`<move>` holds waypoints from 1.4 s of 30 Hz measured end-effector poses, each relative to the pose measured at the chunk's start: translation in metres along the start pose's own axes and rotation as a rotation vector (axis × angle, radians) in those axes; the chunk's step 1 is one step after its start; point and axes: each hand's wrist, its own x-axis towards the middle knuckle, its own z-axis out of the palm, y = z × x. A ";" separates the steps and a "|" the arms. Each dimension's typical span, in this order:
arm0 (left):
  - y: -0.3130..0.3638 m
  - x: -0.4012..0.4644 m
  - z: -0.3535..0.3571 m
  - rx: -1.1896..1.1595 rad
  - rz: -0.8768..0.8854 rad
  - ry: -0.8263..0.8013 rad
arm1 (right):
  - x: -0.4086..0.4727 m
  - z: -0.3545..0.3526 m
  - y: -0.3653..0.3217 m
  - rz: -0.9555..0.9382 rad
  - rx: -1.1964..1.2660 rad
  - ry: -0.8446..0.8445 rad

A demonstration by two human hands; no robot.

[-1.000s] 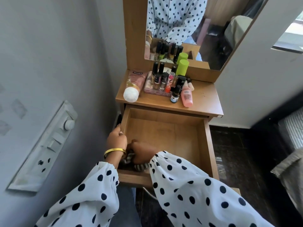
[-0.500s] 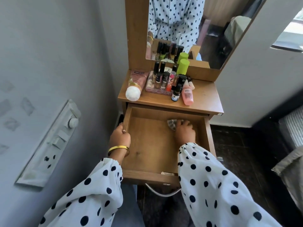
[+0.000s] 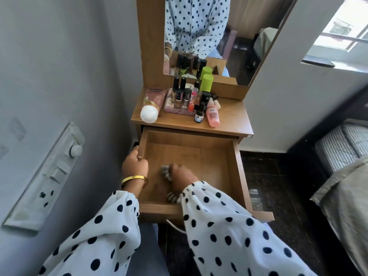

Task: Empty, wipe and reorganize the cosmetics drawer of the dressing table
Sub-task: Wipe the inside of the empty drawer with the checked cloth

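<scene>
Inside one drawer [image 3: 236, 168]: right hand [image 3: 182, 176] grips one cloth [image 3: 166, 172]

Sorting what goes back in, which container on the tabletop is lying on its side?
The big pink tube with the white cap, at the left end; the small bottles beside it stand upright.

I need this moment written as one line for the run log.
step: wiping drawer | right hand: holds striped cloth on drawer floor | left hand: grips left drawer wall | cosmetics: on tabletop
</scene>
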 end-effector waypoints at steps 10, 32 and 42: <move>0.001 -0.003 -0.002 0.001 0.021 -0.001 | 0.012 -0.016 0.006 -0.071 -0.089 0.040; 0.014 -0.019 0.003 -0.211 0.140 0.059 | -0.024 -0.008 -0.006 -0.228 0.050 -0.174; 0.011 -0.021 -0.003 -0.052 0.212 -0.022 | -0.029 -0.018 -0.017 -0.262 0.019 -0.320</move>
